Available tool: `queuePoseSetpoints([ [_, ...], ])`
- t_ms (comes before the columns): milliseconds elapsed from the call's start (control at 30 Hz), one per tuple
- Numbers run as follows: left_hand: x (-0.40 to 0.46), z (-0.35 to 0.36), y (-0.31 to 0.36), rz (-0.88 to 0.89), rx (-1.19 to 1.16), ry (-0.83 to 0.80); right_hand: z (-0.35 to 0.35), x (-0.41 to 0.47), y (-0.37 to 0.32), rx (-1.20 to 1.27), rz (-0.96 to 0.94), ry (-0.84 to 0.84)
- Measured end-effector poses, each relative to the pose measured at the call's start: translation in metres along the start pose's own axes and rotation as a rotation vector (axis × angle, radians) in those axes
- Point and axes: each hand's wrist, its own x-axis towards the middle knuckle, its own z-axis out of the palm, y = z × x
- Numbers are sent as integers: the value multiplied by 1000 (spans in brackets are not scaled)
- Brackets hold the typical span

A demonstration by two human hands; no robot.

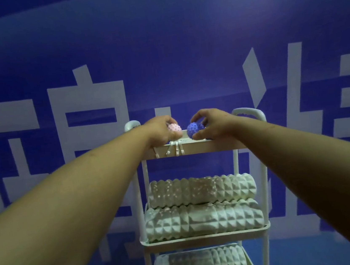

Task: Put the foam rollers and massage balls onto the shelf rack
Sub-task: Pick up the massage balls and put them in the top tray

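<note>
Nearest, below both hands, ridged pale foam rollers (202,203) fill the white metal shelf rack (204,237). Farther up, left hand (160,132) cups a pink spiky massage ball (174,128), right hand (214,126) a blue spiky massage ball (192,129) (likely light, grippy), over the top tray.

Over the white shelf rack's (195,146) top tier, the left hand (161,130) gripped a pink spiky ball (174,128) and the right hand (214,125) a blue one (192,128), above ridged pale foam rollers (202,203) stacked on the tiers below.
</note>
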Motion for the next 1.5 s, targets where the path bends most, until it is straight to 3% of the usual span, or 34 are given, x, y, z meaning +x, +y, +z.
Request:
queuePoseSetpoints([
  [67,-5,-3,3,-63,41,-95,-1,-6,-1,-13,28,-32],
  [167,-19,-4,10,-67,-19,-21,-8,-18,-5,-2,26,19],
  [333,-74,6,29,69,-104,563,-15,-61,-9,124,-52,352],
  [400,-106,21,34,117,-178,617,-8,-88,-10,264,-69,397],
  [600,-193,107,15,124,-190,392,69,-176,16,408,-39,261],
  [833,-278,260,-51,-71,-279,252,218,-265,79,486,110,30],
  [1100,-357,416,-138,-286,-281,66,387,-364,156,571,385,-115],
  [1400,-453,572,-226,-417,-279,-104,548,-454,237,417,651,-353],
  [1500,-478,615,-245,-433,-254,-228,590,-477,256,371,752,-449],
])
